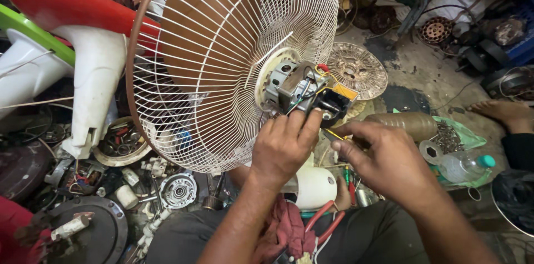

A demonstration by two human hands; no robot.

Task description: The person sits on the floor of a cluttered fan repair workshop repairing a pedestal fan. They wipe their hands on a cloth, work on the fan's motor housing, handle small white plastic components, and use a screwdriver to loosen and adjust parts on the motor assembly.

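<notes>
A white wire fan guard (222, 58) with a brown rim stands tilted in front of me. The bare fan motor (295, 89), with coloured wires and a black part below it, is fixed at the guard's centre. My left hand (283, 144) grips the underside of the motor, fingers curled up onto it. My right hand (384, 158) pinches a thin tool with a yellow tip (334, 134), pointed at the motor's black part. A white motor cover (314, 186) lies in my lap under both hands.
Red-handled pliers (325, 222) and a dark red cloth (286, 228) rest on my lap. Loose motor parts and a bearing plate (178, 190) litter the floor at left. A round perforated disc (357, 69), plastic bottles (461, 167) and another person's bare foot (503, 113) lie at right.
</notes>
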